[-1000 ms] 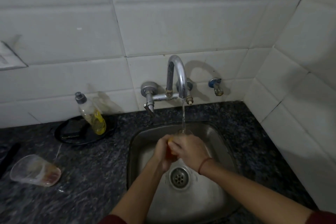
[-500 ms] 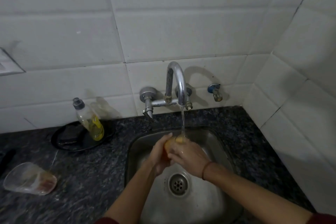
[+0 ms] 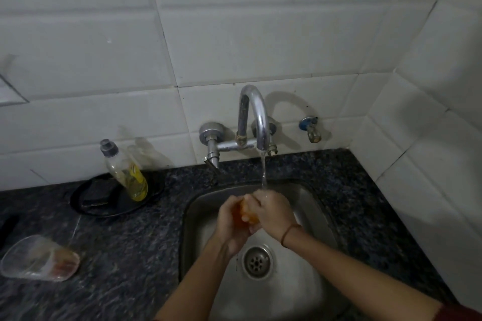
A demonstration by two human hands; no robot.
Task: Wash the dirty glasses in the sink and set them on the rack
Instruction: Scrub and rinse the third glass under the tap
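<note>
**Both hands on orange item under tap**

White tile wall behind, dark granite bench around steel sink. My left hand and right hand clasp a small orange object under the faucet stream; fingers curled tight around it, can't tell what it is. Dirty glass lies on its side, far left of my fingers. Soap bottle up-left.

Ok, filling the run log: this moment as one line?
stage: washing | hands: both around orange item under tap stream | glass: lying on counter | rack: not visible
</note>
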